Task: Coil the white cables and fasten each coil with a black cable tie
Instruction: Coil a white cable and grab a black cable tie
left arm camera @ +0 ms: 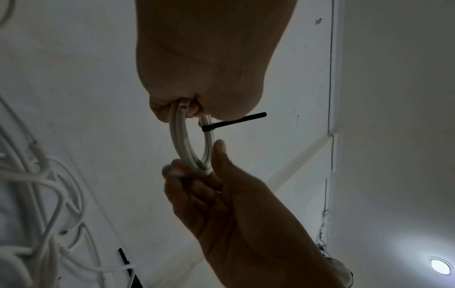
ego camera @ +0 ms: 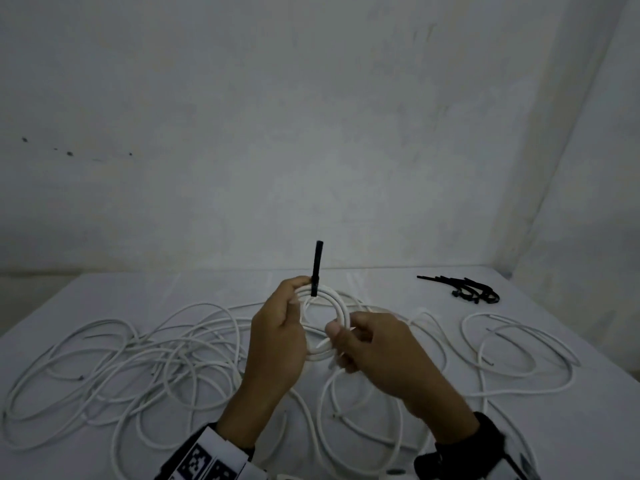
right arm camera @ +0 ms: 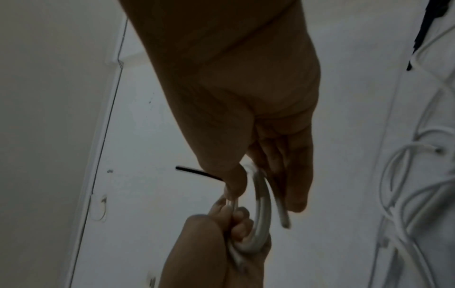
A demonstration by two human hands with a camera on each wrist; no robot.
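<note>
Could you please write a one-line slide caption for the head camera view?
Both hands, left hand and right hand, hold a small white cable coil bound by a black cable tie above loose cables.

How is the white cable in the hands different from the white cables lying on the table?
The held coil is wound into a small, tight ring; the loose cables sprawl in big, tangled loops. The coil has a black tie around it; the loose cables show none. The coil is up in the air, gripped by the left hand and right hand; the loose cables lie on the table. Both are white cable.
</note>
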